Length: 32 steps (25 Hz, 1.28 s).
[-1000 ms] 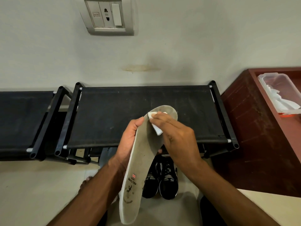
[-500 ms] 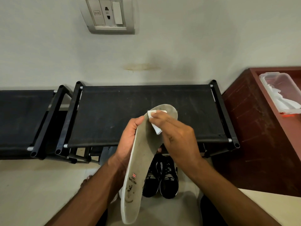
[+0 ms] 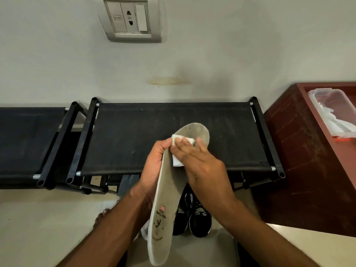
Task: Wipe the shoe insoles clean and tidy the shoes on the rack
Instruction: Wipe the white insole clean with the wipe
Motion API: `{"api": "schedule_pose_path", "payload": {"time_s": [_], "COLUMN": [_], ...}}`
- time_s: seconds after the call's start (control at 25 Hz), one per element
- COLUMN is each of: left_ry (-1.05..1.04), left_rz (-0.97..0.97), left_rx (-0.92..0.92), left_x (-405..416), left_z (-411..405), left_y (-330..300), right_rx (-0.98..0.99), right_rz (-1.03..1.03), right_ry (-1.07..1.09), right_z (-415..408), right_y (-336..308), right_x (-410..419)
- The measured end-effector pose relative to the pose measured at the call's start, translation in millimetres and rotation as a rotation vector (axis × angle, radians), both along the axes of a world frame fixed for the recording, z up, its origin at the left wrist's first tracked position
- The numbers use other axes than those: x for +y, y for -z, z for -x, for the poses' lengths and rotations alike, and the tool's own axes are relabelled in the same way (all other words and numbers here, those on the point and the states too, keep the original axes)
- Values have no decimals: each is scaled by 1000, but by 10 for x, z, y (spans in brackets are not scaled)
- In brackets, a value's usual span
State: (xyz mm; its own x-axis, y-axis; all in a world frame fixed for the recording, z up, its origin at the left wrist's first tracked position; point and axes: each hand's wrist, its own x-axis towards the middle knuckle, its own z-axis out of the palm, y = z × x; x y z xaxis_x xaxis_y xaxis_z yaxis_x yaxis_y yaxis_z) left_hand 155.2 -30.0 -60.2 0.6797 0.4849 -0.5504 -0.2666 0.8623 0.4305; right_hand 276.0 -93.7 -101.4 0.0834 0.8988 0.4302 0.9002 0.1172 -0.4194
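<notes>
A long grey insole [image 3: 163, 209] with a small flag logo near its heel is held upright in front of me. My left hand [image 3: 152, 166] grips its left edge around the middle, thumb on the front. My right hand [image 3: 200, 166] presses a folded white wipe [image 3: 176, 160] against the insole's upper part with straight fingers. Below the hands a pair of black sneakers [image 3: 192, 218] stands on the floor. The black fabric-topped shoe rack [image 3: 134, 135] stands against the wall behind the insole.
A second black rack [image 3: 25, 139] adjoins on the left. A red-brown wooden cabinet [image 3: 300, 151] stands at the right, with a clear plastic box [image 3: 331, 110] of white wipes on it. A wall socket plate [image 3: 131, 18] is above. My bare toes [image 3: 102, 214] show on the floor.
My right hand's fingers have straightened and spread over the wipe, sliding it slightly across the insole's upper part. The left hand and insole have hardly moved.
</notes>
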Motion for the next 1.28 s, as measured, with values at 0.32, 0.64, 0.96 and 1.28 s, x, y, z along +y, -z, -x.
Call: {"api": "schedule_pose_path", "payload": {"time_s": [0.32,0.64,0.96,1.28], "left_ry": [-14,4,30,-1], "left_rz": [15,-26,-82,-91], "left_rx": [-34,-23,11,26], "left_x": [-17,-34,-26,26], "left_z": [-1,-5,-3,33], "left_y": [36,66,66,81], "right_rx": [30,60,99,91], "right_rz": [21,2,-17,0], "right_ry": [2,29,129,132], "right_z": [0,-110,-252,-244], "right_y": [-19,-28,-33,-26], "right_x": [21,44,63,32]}}
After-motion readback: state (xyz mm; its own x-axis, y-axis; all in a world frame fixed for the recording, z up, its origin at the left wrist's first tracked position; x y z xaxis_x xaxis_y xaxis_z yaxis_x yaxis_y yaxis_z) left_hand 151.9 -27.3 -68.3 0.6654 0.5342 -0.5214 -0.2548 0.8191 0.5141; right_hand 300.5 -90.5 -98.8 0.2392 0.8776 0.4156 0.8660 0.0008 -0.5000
